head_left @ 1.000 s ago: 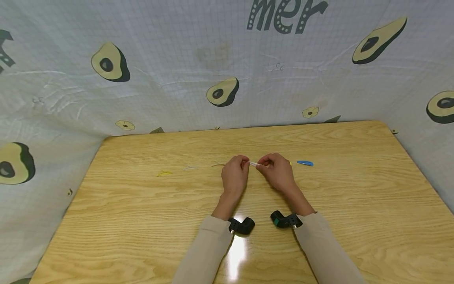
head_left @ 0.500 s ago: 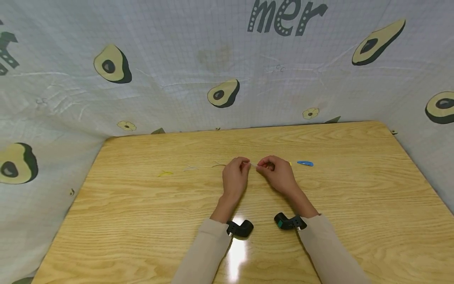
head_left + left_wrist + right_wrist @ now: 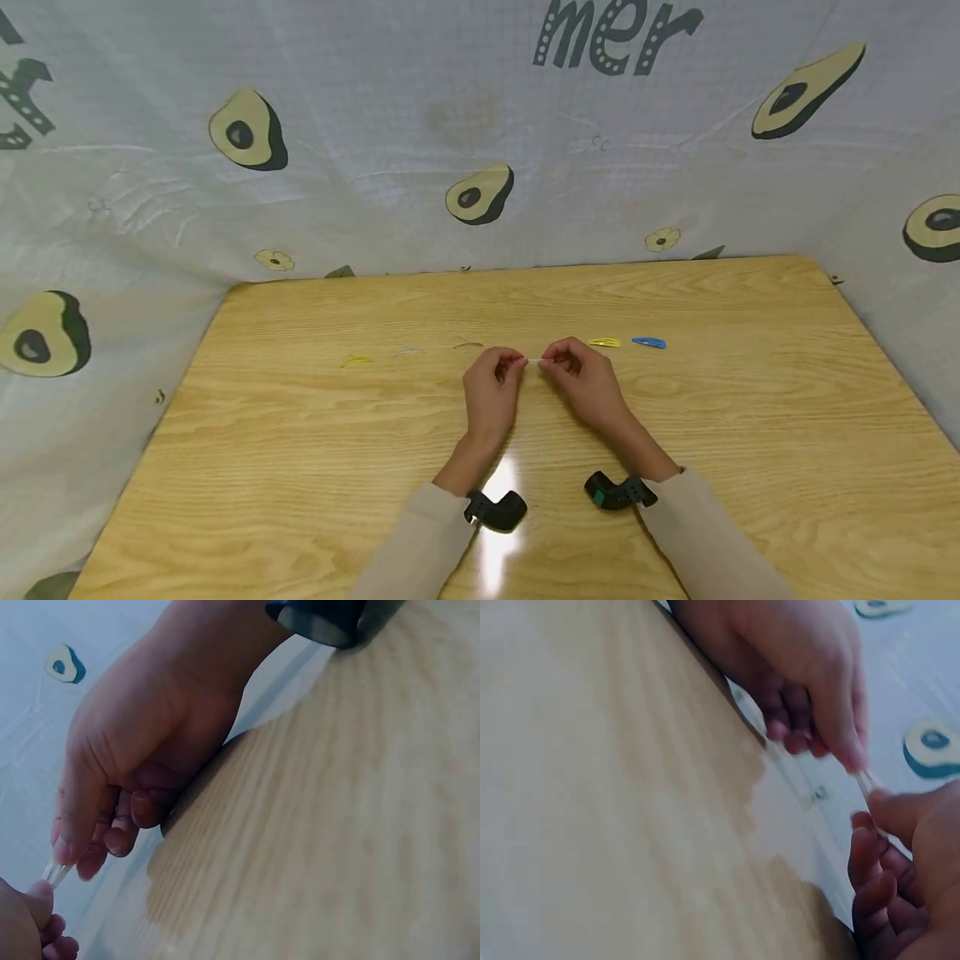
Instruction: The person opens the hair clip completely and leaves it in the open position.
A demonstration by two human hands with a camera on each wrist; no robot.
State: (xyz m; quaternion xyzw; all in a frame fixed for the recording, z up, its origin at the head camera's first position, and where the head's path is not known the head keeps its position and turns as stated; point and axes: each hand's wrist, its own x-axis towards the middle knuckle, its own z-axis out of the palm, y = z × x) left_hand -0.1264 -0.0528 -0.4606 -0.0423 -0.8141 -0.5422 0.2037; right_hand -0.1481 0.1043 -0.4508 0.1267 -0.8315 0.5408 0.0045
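In the head view a slim white hair clip (image 3: 534, 361) is stretched between my two hands, above the middle of the table. My left hand (image 3: 491, 393) pinches one end of it with thumb and fingertips. The other end is pinched by my right hand (image 3: 588, 387). Up close in the left wrist view, the white clip (image 3: 55, 873) shows as a narrow strip between the thumbs, its ends covered by fingers. Just beyond my right hand lie a yellow snap clip (image 3: 604, 342) and a blue snap clip (image 3: 649, 342).
Left of the hands, a thin yellow clip (image 3: 356, 361), a whitish clip (image 3: 408, 351) and a brownish clip (image 3: 468, 343) lie in a loose row on the wooden table (image 3: 300, 450). A pale avocado-print cloth (image 3: 360, 125) hangs behind and beside the table.
Both hands have drawn slightly toward the body with the white hair clip. The yellow snap clip at the right, mostly covered before, is now in full view.
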